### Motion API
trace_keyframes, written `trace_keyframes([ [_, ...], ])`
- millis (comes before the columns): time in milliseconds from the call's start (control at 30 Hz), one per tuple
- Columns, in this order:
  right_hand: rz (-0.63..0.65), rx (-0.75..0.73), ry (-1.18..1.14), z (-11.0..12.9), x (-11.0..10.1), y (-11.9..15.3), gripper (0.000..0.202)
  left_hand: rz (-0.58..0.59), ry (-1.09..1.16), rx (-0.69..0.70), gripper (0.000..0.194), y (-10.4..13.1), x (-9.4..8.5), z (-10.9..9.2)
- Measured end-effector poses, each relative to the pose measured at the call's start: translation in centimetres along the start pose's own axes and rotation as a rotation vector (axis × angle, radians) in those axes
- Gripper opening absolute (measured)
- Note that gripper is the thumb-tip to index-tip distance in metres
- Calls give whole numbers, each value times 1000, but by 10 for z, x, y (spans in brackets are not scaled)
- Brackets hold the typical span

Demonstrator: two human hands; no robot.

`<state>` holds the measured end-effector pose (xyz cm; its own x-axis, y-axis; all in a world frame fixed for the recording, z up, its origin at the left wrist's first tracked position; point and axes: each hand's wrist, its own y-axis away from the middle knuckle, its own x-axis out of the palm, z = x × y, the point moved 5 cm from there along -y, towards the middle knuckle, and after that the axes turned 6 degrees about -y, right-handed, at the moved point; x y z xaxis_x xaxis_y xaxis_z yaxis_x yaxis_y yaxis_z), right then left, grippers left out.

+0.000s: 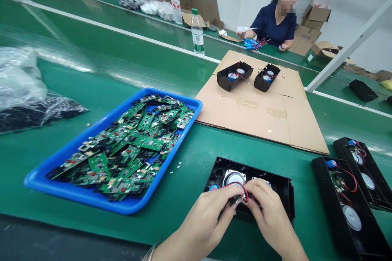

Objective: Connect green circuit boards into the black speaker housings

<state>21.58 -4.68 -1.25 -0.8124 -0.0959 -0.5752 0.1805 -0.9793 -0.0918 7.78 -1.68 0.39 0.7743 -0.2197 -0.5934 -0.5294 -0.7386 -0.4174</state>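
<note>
A black speaker housing (283, 183) lies open in front of me, with a round speaker (234, 177) and the end of a blue cylinder (213, 187) inside. Above it, my left hand (208, 210) is closed on a small circuit board (234, 201), mostly hidden by the fingers. My right hand (265, 202) pinches the red and black wires (245, 191) against the board's edge. The fingertips of both hands nearly meet, and they cover whatever connector is there. A second speaker is partly hidden behind my right hand.
A blue tray (128, 208) heaped with green circuit boards stands left. Housings with wired parts (352, 218) sit at right; two more (234, 75) rest on flattened cardboard (260, 116). Behind are a bottle (197, 34) and a person (272, 24). A plastic bag (24, 85) lies far left.
</note>
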Motion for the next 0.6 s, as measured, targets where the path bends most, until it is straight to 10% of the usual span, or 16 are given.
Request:
trace_keyframes([
  [233, -154, -82, 222, -3, -15, 2, 22, -82, 54, -140, 24, 1, -1, 6],
  [433, 199, 18, 603, -10, -18, 1, 119, -139, 39, -365, 15, 11, -1, 20],
  [600, 157, 6, 650, -8, -15, 8, 95, -153, 77, -316, 25, 13, -11, 14],
])
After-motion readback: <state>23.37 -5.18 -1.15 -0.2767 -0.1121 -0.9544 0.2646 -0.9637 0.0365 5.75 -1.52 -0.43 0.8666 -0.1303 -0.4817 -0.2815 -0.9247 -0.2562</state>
